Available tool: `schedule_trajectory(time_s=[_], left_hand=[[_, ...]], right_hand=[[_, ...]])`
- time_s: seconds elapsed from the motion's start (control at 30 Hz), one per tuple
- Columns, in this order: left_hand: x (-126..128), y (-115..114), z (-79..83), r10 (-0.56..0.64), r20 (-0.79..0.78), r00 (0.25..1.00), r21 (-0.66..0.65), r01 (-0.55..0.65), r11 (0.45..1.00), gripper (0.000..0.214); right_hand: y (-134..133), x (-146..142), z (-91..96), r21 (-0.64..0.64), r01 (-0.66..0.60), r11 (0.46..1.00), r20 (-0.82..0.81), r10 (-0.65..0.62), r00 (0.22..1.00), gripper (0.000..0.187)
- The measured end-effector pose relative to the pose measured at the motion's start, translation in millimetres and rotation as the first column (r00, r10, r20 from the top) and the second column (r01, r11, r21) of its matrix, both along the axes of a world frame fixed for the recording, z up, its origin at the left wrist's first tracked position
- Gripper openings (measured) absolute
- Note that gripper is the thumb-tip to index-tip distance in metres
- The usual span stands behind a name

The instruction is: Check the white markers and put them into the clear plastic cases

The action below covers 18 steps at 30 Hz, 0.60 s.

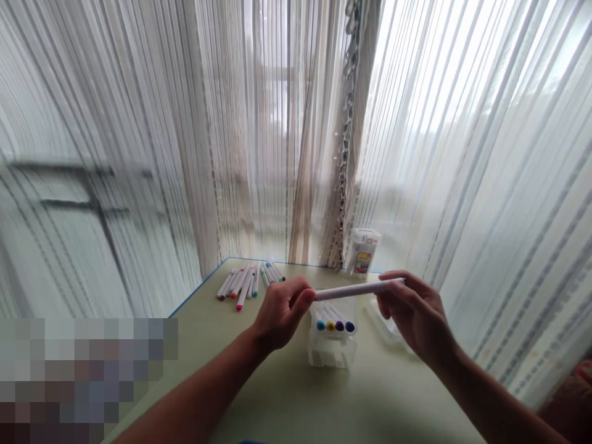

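A white marker is held level between my two hands, above the table. The fingers of my left hand wrap round one end and hide its tip. At the opposite end, my right hand pinches the barrel between thumb and fingers. Just below the marker stands a clear plastic marker case. Several markers lie in it side by side, their light blue, yellow, purple and dark blue ends facing me.
Loose white markers with coloured ends lie in a pile at the back left of the pale green table. A clear labelled box stands at the back right. A clear plastic lid lies beside my right hand. Curtains hang behind.
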<state>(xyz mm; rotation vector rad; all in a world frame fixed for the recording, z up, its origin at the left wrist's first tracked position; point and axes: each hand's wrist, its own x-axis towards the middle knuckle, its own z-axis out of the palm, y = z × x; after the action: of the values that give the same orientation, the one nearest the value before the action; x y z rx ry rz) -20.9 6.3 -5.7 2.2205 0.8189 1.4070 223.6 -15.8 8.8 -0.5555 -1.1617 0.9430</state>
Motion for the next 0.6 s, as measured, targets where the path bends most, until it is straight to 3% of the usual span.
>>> schedule_trajectory(time_s=[0.17,0.37,0.6], left_hand=[[1,0,2.7,0.09,-0.03,0.995,0.015,-0.09,0.996,0.041],[-4,2,1.6,0.063,0.007,0.998,0.064,-0.063,0.996,0.036],[-4,1,0.7,0.062,0.024,0.998,0.136,-0.065,0.989,0.039]], right_hand=[[-1,2,-7.1,0.098,-0.007,0.995,0.118,-0.004,0.993,0.013],[2,7,-16.3,0.162,0.019,0.987,0.253,-0.06,0.966,0.019],[3,3,-16.2,0.183,0.035,0.983,0.288,-0.087,0.954,0.016]])
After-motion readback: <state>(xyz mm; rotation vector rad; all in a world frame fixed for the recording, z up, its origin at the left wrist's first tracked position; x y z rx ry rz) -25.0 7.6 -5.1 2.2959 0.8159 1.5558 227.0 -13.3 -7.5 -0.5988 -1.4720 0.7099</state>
